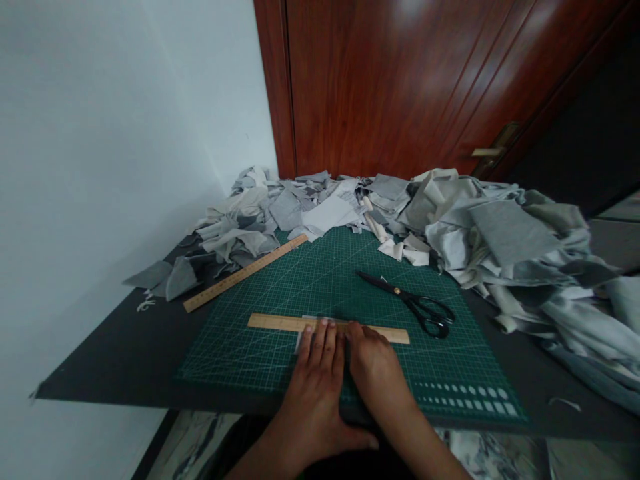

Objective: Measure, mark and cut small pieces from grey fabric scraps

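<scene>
A wooden ruler [277, 323] lies across the green cutting mat [330, 267], near its front. Under the ruler a small pale piece [299, 343] shows at the edges; whether it is cloth or paper is unclear. My left hand [317, 380] lies flat, fingers stretched forward onto the ruler and thumb out to the side. Close beside it, my right hand [377, 367] is closed, its fingers curled at the ruler. Whatever it holds is hidden beneath. Black-handled scissors [407, 298] rest on the mat to the right, blades partly apart or closed, I cannot tell.
A longer wooden ruler [245, 273] slants over the mat's left edge. Heaps of grey and cream fabric scraps [240, 227] line the back, with a larger pile [510, 233] on the right. Beyond the dark table [125, 360] are a white wall and a wooden door [380, 87].
</scene>
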`<state>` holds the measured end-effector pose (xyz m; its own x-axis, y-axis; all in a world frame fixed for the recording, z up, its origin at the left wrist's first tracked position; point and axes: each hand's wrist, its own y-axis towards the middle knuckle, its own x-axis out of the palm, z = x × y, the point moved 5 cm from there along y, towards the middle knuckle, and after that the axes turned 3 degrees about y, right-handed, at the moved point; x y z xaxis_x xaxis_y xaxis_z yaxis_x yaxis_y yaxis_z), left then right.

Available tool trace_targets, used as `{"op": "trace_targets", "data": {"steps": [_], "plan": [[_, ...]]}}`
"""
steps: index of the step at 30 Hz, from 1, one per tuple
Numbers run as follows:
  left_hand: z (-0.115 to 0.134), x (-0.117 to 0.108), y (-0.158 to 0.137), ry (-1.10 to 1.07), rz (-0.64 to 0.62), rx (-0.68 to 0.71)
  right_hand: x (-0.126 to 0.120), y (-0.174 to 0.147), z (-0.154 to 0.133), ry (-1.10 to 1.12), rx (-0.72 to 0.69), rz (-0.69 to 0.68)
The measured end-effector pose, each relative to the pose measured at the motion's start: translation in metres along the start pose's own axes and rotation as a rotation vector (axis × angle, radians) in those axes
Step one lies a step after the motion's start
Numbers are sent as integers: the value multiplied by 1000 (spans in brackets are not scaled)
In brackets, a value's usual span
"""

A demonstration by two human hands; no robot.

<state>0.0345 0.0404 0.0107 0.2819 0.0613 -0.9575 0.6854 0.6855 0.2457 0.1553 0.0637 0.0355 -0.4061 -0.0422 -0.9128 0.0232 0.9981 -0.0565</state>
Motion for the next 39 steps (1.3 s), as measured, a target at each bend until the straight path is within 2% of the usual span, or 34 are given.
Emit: {"op": "trace_targets", "data": {"steps": [39], "plan": [[0,-3,0,-22,-13,-1,1,0,-1,14,-10,30]]}}
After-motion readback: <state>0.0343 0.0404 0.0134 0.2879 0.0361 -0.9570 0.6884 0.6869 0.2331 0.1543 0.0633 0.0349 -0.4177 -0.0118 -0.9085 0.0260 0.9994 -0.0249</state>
